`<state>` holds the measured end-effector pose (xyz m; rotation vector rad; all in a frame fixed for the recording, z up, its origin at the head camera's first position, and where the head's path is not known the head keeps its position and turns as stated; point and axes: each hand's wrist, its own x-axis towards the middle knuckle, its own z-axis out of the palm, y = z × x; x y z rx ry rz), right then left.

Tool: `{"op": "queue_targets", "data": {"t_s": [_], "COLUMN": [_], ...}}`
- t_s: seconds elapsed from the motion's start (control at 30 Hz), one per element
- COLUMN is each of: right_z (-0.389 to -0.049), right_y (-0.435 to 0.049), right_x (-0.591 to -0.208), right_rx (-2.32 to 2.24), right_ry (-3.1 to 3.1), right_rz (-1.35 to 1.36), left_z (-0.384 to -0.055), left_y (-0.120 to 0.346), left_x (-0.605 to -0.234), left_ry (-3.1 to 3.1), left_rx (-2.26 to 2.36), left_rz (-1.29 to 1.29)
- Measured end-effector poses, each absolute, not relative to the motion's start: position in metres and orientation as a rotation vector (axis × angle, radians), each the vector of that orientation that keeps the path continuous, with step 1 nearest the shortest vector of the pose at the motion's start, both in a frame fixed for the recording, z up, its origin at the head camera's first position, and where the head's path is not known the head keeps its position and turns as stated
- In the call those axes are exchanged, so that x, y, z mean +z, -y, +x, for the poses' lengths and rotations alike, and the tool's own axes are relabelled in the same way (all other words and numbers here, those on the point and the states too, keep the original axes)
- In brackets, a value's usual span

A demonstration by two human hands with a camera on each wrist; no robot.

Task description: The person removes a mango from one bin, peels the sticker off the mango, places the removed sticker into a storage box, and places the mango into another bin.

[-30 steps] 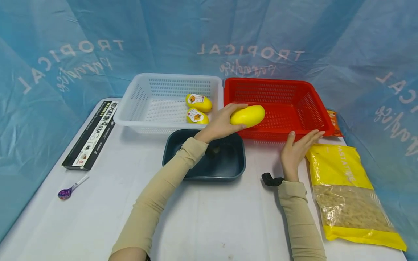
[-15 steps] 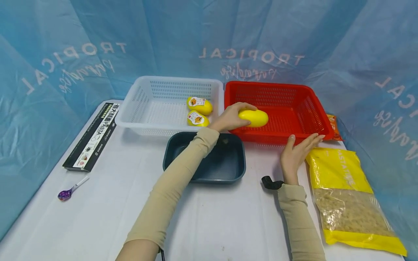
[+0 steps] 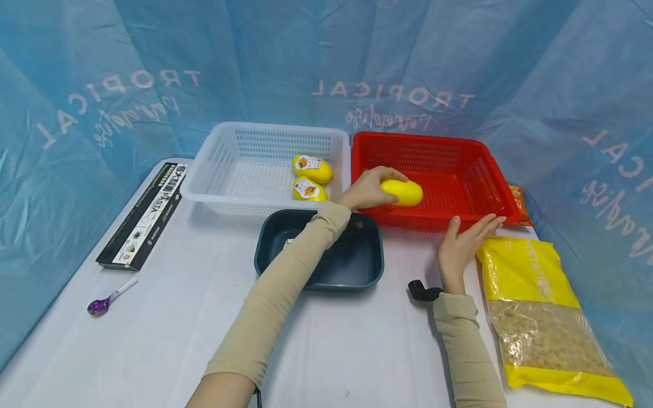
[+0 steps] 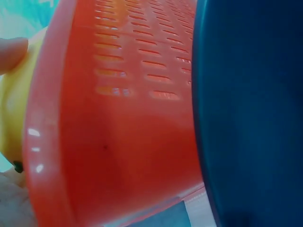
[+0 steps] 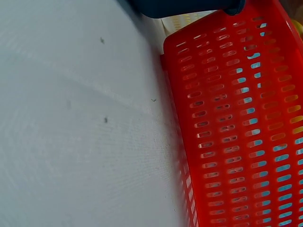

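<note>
The left hand (image 3: 366,191) grips the yellow fruit (image 3: 406,193), apart from the straight-fingered right hand (image 3: 459,249).

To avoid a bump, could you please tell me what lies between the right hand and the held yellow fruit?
The red basket's near wall, as the head view shows.

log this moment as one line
left hand: holds yellow fruit | right hand: at front of red basket | white basket: two labelled fruits
</note>
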<state>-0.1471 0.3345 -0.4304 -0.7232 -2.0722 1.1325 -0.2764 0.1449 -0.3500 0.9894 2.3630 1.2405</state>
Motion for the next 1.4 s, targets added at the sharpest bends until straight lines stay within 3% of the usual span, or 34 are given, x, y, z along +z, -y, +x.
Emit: {"op": "queue_targets", "data": {"t_s": [0.63,1.4], "right_z": [-0.147,-0.146], "right_y": [-0.333,-0.333], "right_x": [-0.431,-0.431], "right_rx": [1.110,1.102], "right_ry": [2.048,2.085], "right_rz": [-0.710,-0.756], "left_z": [-0.263,-0.246], "left_y": [-0.158,-0.127], "left_x": [-0.352,-0.339], "left_ry": [-2.612,-2.394], "left_rx": [0.532,1.050], "left_rz": [1.086,1.028]}}
